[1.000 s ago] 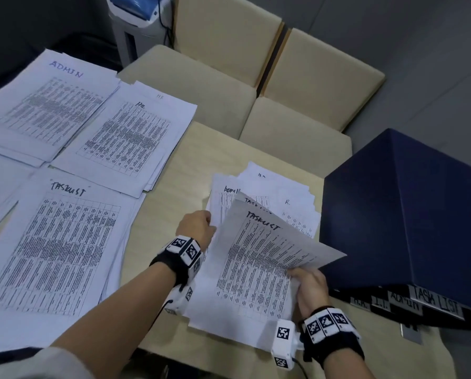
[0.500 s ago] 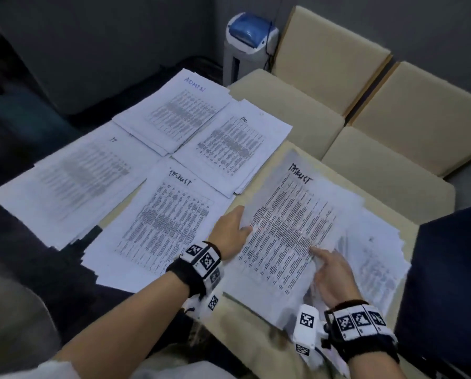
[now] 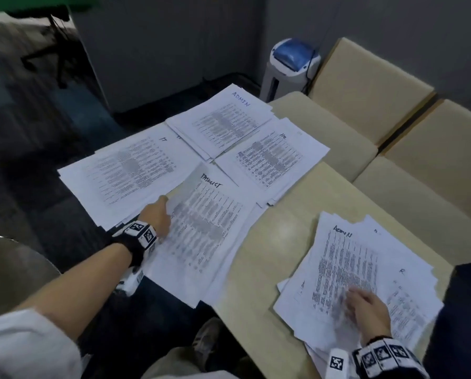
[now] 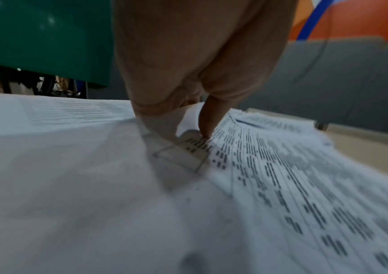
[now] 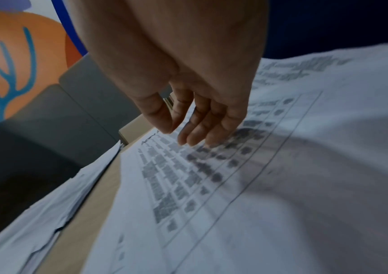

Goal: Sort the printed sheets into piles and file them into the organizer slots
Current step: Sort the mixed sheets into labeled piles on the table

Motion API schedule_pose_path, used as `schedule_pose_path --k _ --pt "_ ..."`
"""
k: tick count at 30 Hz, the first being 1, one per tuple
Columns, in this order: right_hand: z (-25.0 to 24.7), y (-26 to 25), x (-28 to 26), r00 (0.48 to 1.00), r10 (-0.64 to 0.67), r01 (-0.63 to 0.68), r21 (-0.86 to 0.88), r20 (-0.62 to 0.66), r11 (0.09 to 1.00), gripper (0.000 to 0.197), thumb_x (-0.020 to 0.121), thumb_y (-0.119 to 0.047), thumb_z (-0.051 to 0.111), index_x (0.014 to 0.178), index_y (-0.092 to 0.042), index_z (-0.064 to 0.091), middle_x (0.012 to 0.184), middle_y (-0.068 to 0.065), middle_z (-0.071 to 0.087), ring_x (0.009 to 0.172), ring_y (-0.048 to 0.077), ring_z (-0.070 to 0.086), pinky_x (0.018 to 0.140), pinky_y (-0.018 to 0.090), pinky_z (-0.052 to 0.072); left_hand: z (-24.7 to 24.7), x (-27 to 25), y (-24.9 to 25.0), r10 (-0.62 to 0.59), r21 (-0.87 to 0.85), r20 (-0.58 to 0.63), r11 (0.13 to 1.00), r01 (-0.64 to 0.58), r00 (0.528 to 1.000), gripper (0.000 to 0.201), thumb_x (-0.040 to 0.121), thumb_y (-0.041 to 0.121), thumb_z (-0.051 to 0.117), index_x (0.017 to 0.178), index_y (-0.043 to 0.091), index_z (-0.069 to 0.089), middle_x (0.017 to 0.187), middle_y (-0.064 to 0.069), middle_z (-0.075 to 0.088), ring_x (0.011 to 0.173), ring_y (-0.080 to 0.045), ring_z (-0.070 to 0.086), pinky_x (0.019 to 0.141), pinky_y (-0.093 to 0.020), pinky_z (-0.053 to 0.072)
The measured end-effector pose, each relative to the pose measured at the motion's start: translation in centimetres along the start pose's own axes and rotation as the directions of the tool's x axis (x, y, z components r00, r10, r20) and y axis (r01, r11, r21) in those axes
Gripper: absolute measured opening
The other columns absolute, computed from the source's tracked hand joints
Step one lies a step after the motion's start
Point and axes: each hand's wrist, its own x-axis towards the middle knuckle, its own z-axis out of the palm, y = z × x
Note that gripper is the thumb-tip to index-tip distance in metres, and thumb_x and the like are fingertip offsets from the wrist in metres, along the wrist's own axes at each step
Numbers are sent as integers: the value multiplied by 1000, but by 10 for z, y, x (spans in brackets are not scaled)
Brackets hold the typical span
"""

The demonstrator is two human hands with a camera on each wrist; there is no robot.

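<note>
L hand point(image 3: 157, 216) pinches TASKLIST sheet point(image 3: 204, 217) by its edge, on its pile. R hand point(image 3: 366, 306), fingers point(image 5: 196, 129) loose, empty, over unsorted stack point(image 3: 346, 269) on table point(image 3: 278, 242).

On the pale wooden table point(image 3: 278, 242), four white printed-sheet piles sit at the left: the ADMIN pile point(image 3: 223, 124) farthest, the IT pile point(image 3: 125, 170) to its left, the HR pile point(image 3: 272, 157) to its right, the TASKLIST pile point(image 3: 209, 231) nearest. The unsorted white paper stack point(image 3: 351, 269) lies well apart, right. Beige cushioned chairs point(image 3: 365, 86) stand behind.
</note>
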Motion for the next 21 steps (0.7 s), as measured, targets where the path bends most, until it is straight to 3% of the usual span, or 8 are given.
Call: schedule_pose_path --k 4,7,9,11,14,16,18,21 --pt "-24 9 4 997 -32 20 -164 -67 986 4 89 -14 67 93 -15 68 99 9 68 97 30 62 98 47 49 2 -1 23 29 272 -237 961 38 971 62 79 7 65 132 4 33 126 -19 43 111 -34 46 90 -43 45" --pt "-35 9 9 992 -54 28 -213 -116 977 14 87 -17 71 98 -11 65 97 11 67 90 27 59 94 42 47 12 -14 70 222 169 -345 970 -172 912 48 84 15 60 127 6 42 124 -16 46 109 -32 46 90 -44 41" --pt "-41 6 9 990 -45 11 -243 -132 970 21 86 -19 72 101 -10 61 100 10 63 93 26 56 95 41 43 28 -28 110 374 16 -283 922 -386 883 37 88 21 60 121 8 49 120 -12 53 106 -30 52 88 -41 44" --pt "-44 5 12 992 -17 -14 -234 -127 972 35 86 -21 73 114 -7 58 106 9 56 100 27 54 98 41 41 50 -46 152 476 -135 -125 861 -490 871 30 90 26 61 115 10 55 113 -8 60 102 -27 58 86 -35 46" --pt "-42 7 12 995 43 -60 -187 -92 981 52 87 -24 73 129 -6 50 112 9 54 102 24 50 101 42 40 94 -69 204 512 -248 135 847 -471 849 45 91 33 63 127 9 53 124 -7 61 111 -24 59 95 -35 46" --pt "-38 14 14 995 67 -78 -152 -74 985 55 86 -26 74 131 -6 49 112 8 54 102 23 51 102 42 40 123 -80 225 494 -239 263 865 -440 828 66 93 36 61 144 4 35 139 -14 51 124 -28 52 103 -37 42" --pt "-34 18 15 993 76 -87 -137 -87 987 55 85 -25 76 130 -7 49 110 8 55 99 23 51 100 39 41 143 -86 236 454 -212 326 890 -404 829 75 94 37 59 149 1 22 143 -17 46 128 -31 48 105 -38 40" --pt "-30 22 11 989 96 -110 -120 -112 987 52 83 -26 77 124 -10 50 110 7 56 99 24 53 96 37 43 162 -91 242 444 -177 322 896 -408 836 62 95 38 57 140 3 34 128 -16 58 114 -31 57 95 -40 48"
